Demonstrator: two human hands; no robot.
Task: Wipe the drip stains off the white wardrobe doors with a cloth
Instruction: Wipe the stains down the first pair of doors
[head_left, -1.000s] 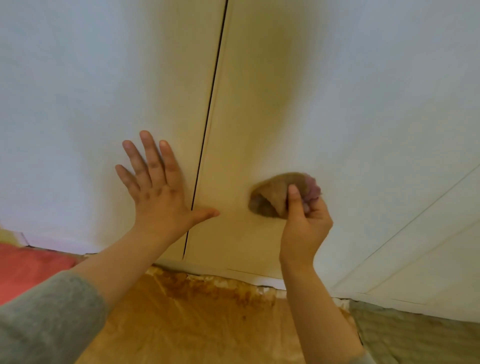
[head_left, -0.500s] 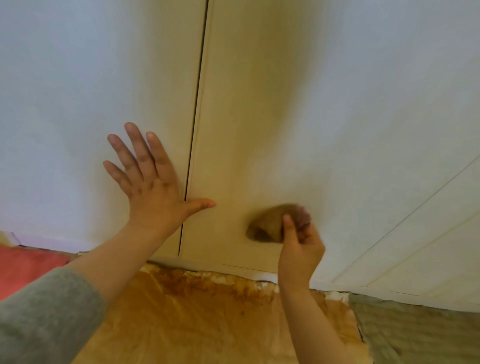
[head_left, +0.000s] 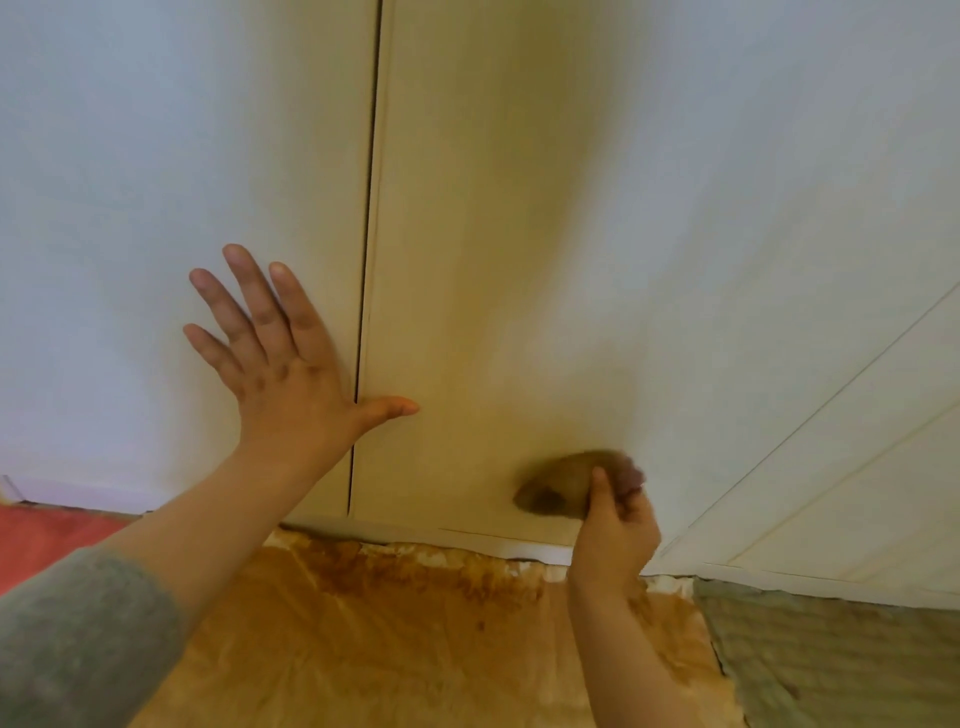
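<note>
Left hand: my left hand (head_left: 291, 374) lies flat on the left door (head_left: 156, 182), fingers straight and spread. The thumb reaches across the gap (head_left: 369, 234) onto the right door (head_left: 519, 260). It holds nothing.
Right hand: my right hand (head_left: 613, 525) is curled round a wadded brown cloth (head_left: 558, 486), thumb on top, pressing it against the right door. Both are blurred.
Hands to each other: well apart, the right one lower and off to the right of the left thumb.
Cloth: between my right fingers and the door face, just above the door's bottom edge.
Stains: a yellowish band runs up the door above the cloth. I cannot tell drip marks from shadow in it.
Below the hands: a brown-stained sheet (head_left: 395, 623) lies on the floor under both forearms, with a red mat (head_left: 47, 535) left of my grey sleeve (head_left: 78, 639).
Step in hand: I judge this to be scrubbing the lowest part of the right door, with the left hand bracing.
Next move: I would press firmly along the bottom strip, then work towards the gap beside my left thumb. The cloth looks soiled, so it needs turning to a cleaner face. The left palm should be planted so the door does not give.
</note>
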